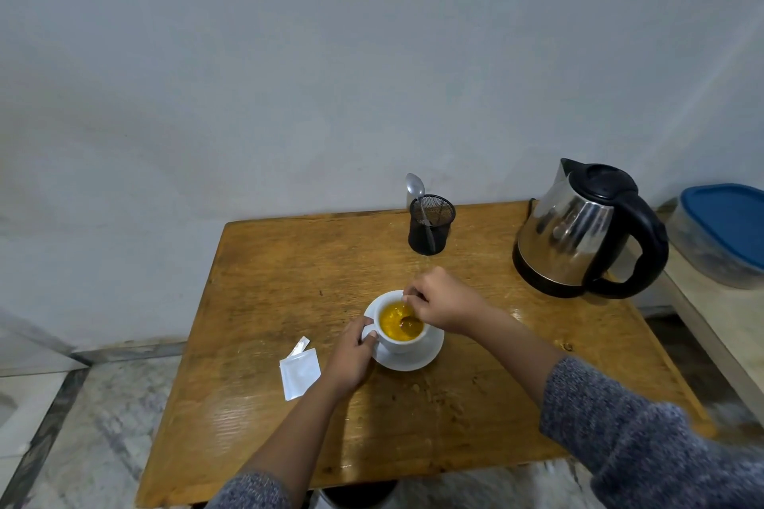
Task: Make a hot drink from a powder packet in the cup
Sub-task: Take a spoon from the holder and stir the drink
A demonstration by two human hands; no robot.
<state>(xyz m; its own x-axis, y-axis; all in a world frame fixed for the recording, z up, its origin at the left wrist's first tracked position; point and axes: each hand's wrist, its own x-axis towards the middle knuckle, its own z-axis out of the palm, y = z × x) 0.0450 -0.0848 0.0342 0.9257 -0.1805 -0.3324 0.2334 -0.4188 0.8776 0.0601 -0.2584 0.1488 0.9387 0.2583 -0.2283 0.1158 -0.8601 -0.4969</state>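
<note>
Wooden table (289,260) against grey wall (289,54)

container (727,233): cut by right edge | spoon (409,322) handle: hidden inside right hand (444,302) (bowl submerged)

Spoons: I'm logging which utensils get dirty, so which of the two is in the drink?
The spoon held by the right hand, its bowl dipped in the yellow drink. The other spoon stands in the black mesh holder.
</note>
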